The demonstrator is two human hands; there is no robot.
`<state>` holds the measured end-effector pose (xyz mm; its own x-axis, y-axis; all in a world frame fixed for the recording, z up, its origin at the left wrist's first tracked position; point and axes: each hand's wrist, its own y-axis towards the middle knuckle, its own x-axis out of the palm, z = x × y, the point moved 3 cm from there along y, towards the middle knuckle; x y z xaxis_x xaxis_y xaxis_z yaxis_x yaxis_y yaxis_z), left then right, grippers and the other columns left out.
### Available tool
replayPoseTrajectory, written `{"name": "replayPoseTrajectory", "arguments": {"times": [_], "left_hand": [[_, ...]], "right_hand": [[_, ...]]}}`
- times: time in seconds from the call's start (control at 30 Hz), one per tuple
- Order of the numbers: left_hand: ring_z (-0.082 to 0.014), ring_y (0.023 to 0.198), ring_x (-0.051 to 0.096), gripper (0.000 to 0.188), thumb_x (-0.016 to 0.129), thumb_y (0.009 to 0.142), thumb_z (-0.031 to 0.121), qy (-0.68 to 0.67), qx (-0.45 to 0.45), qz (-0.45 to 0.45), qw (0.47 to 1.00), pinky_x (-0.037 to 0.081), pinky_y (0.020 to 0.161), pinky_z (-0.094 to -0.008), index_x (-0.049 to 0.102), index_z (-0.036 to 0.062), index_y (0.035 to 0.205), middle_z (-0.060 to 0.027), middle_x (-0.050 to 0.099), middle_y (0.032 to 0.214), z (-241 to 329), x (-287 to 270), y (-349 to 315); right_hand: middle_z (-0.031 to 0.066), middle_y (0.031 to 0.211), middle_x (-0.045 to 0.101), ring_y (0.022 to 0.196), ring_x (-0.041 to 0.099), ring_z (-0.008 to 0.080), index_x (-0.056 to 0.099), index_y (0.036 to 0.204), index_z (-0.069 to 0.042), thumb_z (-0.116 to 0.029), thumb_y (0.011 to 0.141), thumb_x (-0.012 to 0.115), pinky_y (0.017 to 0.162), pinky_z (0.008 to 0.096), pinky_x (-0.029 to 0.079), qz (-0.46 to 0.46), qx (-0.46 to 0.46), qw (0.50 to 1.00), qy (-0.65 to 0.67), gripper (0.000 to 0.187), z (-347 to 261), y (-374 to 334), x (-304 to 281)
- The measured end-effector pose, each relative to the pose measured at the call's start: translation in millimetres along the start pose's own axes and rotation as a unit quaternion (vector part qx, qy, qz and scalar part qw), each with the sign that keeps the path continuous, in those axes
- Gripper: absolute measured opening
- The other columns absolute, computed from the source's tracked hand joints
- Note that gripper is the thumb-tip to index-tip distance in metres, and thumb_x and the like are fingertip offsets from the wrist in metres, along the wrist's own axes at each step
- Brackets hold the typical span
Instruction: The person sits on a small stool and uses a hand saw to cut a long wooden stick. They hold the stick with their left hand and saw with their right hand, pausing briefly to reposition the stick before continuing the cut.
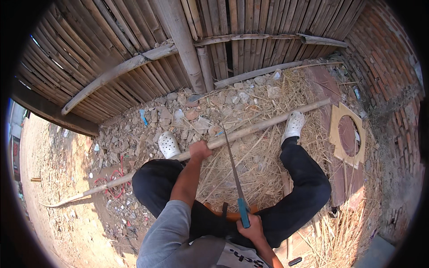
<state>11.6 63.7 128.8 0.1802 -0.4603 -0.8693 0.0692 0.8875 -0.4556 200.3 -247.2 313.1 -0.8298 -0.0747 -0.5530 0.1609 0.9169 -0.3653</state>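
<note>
A long pale wooden pole (263,125) lies slantwise in front of me, from the lower left to the upper right. My left hand (200,150) is closed around it near the middle, beside my left shoe. In my right hand (252,227), close to my lap, is the teal handle of a handsaw (235,176). Its long narrow blade points away from me and crosses the pole just right of my left hand. Whether the teeth touch or have cut the wood, I cannot tell. My white clogs (293,126) stand on either side of the blade.
Rubble (165,114) and straw (250,174) cover the ground. A bamboo wall (259,20) rises ahead, and a brick wall (384,67) stands at right. A yellowish board with a round hole (335,129) lies near it. Red cord (117,187) is tangled under the pole at left.
</note>
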Motion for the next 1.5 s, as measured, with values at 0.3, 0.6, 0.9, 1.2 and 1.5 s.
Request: {"name": "replayPoseTrajectory", "arguments": {"times": [0.3,0.6,0.9,1.2,1.5], "left_hand": [[-0.0291,0.096,0.068,0.045,0.066,0.066,0.034,-0.007,0.005,0.008,1.000,0.055,0.083,-0.0401,0.070,0.0141,0.106,-0.0127,0.071,0.103,9,21,-16],[-0.0290,0.095,0.069,0.040,0.064,0.066,0.031,0.010,0.002,0.013,1.000,0.055,0.082,-0.0403,0.072,0.0147,0.102,-0.0130,0.071,0.101,10,9,-2],[-0.0303,0.093,0.069,0.041,0.064,0.065,0.028,-0.008,0.012,0.020,1.000,0.055,0.080,-0.0410,0.071,0.0131,0.102,-0.0139,0.071,0.098,-2,2,-15],[-0.0301,0.094,0.069,0.041,0.064,0.066,0.028,-0.014,0.021,0.017,1.000,0.055,0.082,-0.0414,0.071,0.0138,0.104,-0.0141,0.071,0.100,-4,-8,-17],[-0.0308,0.095,0.069,0.038,0.063,0.065,0.027,-0.020,0.010,0.016,1.000,0.055,0.083,-0.0413,0.072,0.0119,0.099,-0.0160,0.071,0.100,-18,-3,-31]], "right_hand": [[0.0029,0.053,0.047,0.050,0.046,0.0087,0.052,0.064,-0.001,-0.007,0.071,0.067,0.048,0.0289,0.039,-0.006,-0.029,0.993,0.117,0.017,8,-31,-48],[0.0033,0.053,0.046,0.050,0.046,0.0085,0.051,0.064,-0.001,-0.006,0.070,0.065,0.049,0.0300,0.039,0.042,-0.014,0.993,0.111,0.016,4,-15,-82],[0.0102,0.051,0.046,0.046,0.049,0.0176,0.051,0.065,0.000,-0.011,0.074,0.063,0.049,0.0346,0.041,0.013,-0.032,0.996,0.087,0.018,6,-5,-40],[0.0021,0.055,0.047,0.051,0.047,0.0096,0.051,0.063,-0.001,-0.006,0.072,0.064,0.049,0.0300,0.039,0.055,-0.052,0.988,0.133,0.017,6,115,18],[0.0044,0.055,0.051,0.053,0.050,0.0104,0.053,0.065,0.000,-0.006,0.075,0.062,0.051,0.0327,0.042,0.047,-0.010,0.983,0.176,0.014,5,32,-6]]}}
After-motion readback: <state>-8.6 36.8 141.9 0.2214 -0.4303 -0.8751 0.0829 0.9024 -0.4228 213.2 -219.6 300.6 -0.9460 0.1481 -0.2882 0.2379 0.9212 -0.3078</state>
